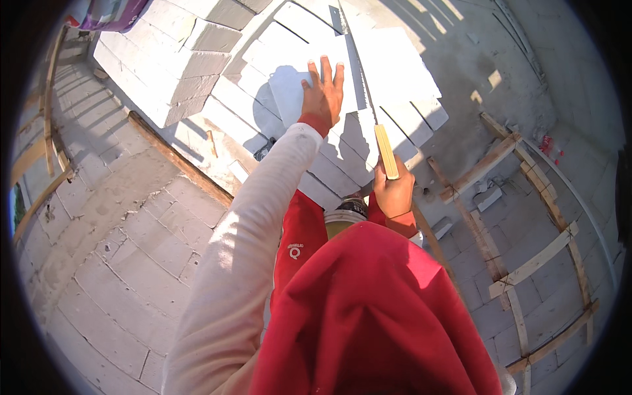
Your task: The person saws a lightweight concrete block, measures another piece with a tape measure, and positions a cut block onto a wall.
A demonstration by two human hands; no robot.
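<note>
My left hand (322, 99) lies flat with its fingers spread on a smooth white block (288, 93). In my right hand (395, 194) is a handsaw, gripped by its yellow handle (386, 151). The long, thin saw blade (364, 72) points away from me, just right of my left hand. Its toothed edge runs between the block under that hand and a bright white block face (403, 66) to the right. Whether these are one block or two I cannot tell. Beneath them lie several pale blocks (342, 158) set side by side.
Stacked pale blocks (158, 59) rise at the far left, with a purple and white bag (108, 14) near them. A wooden plank (178, 161) lies left of my arm. Nailed timber frames (533, 263) stand at the right. A bucket (342, 216) is between my legs.
</note>
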